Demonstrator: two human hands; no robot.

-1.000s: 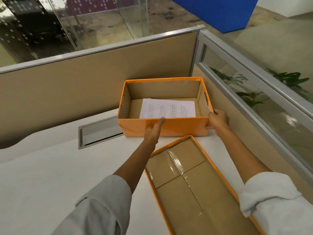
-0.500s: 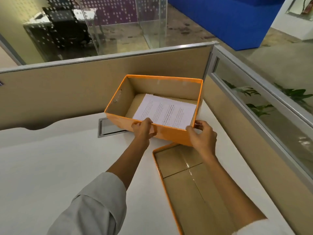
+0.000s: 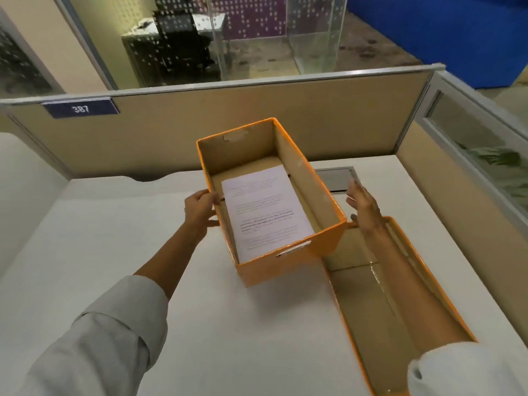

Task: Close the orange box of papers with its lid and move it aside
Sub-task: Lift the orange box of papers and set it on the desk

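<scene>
Since half a second ago you have been swinging the orange box (image 3: 288,264) round, so that where its long side faced you it is now pointing one short end, the one with the metal handle slot, toward your chest, and the view has shifted left with it. You are keeping your left hand (image 3: 200,212) curled on the box's left long wall, fingers over the rim and gripping it, while your right hand (image 3: 364,208) is hanging open with fingers spread just beside the right wall, apparently not touching it, though motion blur is making that hard to be sure of. Inside, the papers (image 3: 264,212) are lying flat on the bottom, their long edge running the same way as the box. What matters for closing is the lid (image 3: 445,312): it is lying upside down on the white desk (image 3: 85,252) to the right of the box, under your right forearm, its far end tucked just behind the box's near right corner. Its long axis is running roughly parallel to the box's, toward you and slightly rightward. Your right hand is the nearer one to it, so you are probably going to lift and flip the lid with that hand while the left is steadying the box.
</scene>
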